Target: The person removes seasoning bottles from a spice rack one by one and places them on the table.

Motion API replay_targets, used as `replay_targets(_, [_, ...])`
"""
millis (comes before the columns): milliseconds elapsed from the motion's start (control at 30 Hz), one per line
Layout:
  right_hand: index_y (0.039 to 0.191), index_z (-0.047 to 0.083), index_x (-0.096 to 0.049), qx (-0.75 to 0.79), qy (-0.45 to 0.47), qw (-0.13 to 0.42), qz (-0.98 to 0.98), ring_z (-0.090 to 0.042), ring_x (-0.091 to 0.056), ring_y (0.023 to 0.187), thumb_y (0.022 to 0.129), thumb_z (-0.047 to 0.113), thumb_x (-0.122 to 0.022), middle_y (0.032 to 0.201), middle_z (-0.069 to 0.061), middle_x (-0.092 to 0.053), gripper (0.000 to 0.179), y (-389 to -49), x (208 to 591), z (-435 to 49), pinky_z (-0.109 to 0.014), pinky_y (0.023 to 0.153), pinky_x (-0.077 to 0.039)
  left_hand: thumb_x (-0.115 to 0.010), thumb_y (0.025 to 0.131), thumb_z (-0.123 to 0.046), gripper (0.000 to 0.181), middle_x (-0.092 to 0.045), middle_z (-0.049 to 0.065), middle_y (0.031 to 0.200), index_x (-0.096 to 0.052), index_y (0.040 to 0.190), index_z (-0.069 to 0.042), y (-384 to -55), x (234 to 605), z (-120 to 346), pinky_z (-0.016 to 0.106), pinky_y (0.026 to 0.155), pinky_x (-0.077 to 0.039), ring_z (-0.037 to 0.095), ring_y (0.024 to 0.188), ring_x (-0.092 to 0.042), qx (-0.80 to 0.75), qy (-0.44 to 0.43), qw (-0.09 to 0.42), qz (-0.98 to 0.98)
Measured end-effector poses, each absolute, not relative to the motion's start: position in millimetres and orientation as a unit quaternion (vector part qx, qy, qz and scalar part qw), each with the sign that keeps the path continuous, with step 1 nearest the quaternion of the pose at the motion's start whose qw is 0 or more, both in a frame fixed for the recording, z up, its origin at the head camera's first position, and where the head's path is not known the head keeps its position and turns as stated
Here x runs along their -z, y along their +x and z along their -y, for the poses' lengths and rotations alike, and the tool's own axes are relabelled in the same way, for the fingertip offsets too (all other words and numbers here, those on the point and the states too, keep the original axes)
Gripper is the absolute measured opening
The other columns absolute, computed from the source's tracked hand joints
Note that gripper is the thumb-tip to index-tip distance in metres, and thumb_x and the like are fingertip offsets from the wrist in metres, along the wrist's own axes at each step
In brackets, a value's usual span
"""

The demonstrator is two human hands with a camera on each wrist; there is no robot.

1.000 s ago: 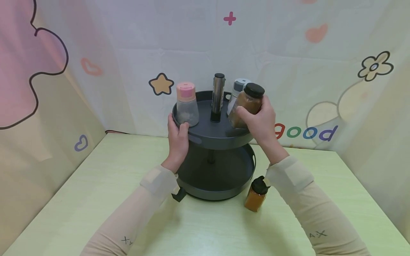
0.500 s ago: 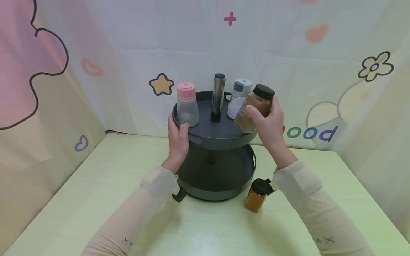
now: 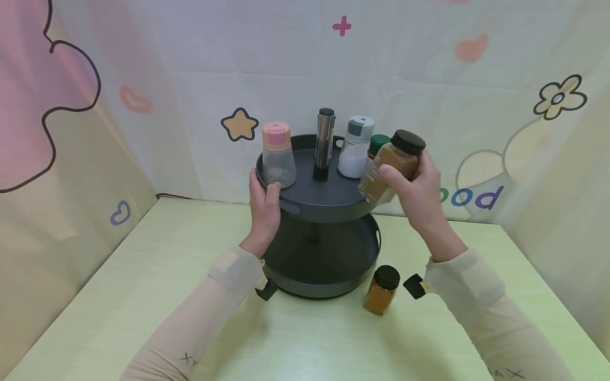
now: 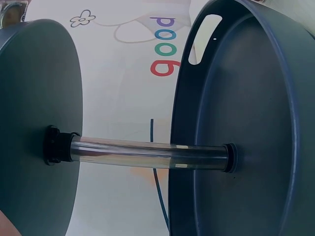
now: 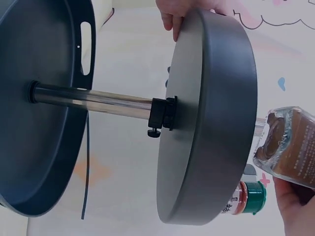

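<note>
"good" (image 4: 165,42) on backdrop (image 4: 118,93), "X" (image 3: 186,358) on sleeves (image 3: 190,317)

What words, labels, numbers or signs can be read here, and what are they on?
"good": backdrop, coloured letters.
"+": backdrop, pink.
"A X": right sleeve, handwritten.
"X": left sleeve, beside an unclear mark.
Labels on the held jar and green-lidded jar: print too blurred to read.

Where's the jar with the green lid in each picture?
Head: the green-lidded jar is right of centre, peeking out behind the brown jar held in the right hand.
Left wrist: I can't see its green lid anywhere.
Right wrist: low down, right of centre, with its lid pointing right.
Shared landmark: the upper tray, in the head view's middle, left in the left wrist view, right of centre in the right wrist view.
</note>
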State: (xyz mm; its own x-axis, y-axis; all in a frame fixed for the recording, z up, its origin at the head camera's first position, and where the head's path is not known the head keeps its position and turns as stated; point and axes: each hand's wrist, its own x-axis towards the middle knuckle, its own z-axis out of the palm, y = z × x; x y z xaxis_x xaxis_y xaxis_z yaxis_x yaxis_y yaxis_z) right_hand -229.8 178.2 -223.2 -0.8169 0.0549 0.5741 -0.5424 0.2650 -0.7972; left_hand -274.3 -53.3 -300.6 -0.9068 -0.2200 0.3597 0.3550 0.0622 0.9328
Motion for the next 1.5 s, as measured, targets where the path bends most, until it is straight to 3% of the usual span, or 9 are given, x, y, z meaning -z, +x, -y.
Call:
replay_targets(167, [0.121,0.013,-0.043,-0.559,0.140,0.243,0.780,-0.008,-0.052,0.087,0.083,0.021,-0.054,0.101,0.007,-0.054,0.040,-222,224,-186,-0.016,0.067,-0.046,-0.034,0.087,-0.021,0.064,-0.017,0.003,0.144,-0.003,0.142,-0.011,-275,301,53,0.039,0.107,-0.020,0.017,0.125,-0.024,0.685,-0.049,0.211,0.696])
replay_targets(233, [0.121,0.012,-0.043,-0.563,0.141,0.240,0.778,-0.007,-0.053,0.091,0.083,0.019,-0.055,0.102,0.008,-0.054,0.040,-219,224,-188,-0.015,0.076,-0.045,-0.034,0.087,-0.020,0.064,-0.017,0.003,0.144,-0.003,0.142,-0.011,-274,301,53,0.039,0.107,-0.020,0.017,0.125,-0.024,0.686,-0.050,0.211,0.695])
replay_targets(300, [0.120,0.012,-0.043,-0.560,0.144,0.240,0.780,-0.006,-0.053,0.091,0.083,0.018,-0.055,0.101,0.009,-0.054,0.039,-217,224,-191,-0.015,0.076,-0.045,-0.034,0.087,-0.020,0.064,-0.016,0.003,0.144,-0.002,0.142,-0.011,-273,300,53,0.039,0.107,-0.020,0.017,0.126,-0.024,0.687,-0.051,0.210,0.694])
replay_targets(800, [0.114,0.013,-0.046,-0.521,0.157,0.228,0.807,-0.007,-0.048,0.070,0.083,0.011,-0.056,0.085,0.012,-0.054,0.033,-209,236,-209,-0.016,0.059,-0.042,-0.035,0.087,-0.020,0.063,-0.018,0.004,0.144,-0.004,0.141,-0.011,-274,300,53,0.039,0.107,-0.021,0.018,0.125,-0.025,0.688,-0.052,0.212,0.692])
replay_targets(1500, [0.118,0.009,-0.042,-0.473,0.134,0.183,0.851,-0.008,-0.044,0.072,0.084,0.013,-0.056,0.087,0.013,-0.051,0.037,-197,261,-238,-0.018,0.059,-0.040,-0.034,0.087,-0.021,0.063,-0.018,0.003,0.143,-0.004,0.141,-0.012,-274,299,53,0.039,0.107,-0.020,0.017,0.125,-0.024,0.684,-0.045,0.209,0.697])
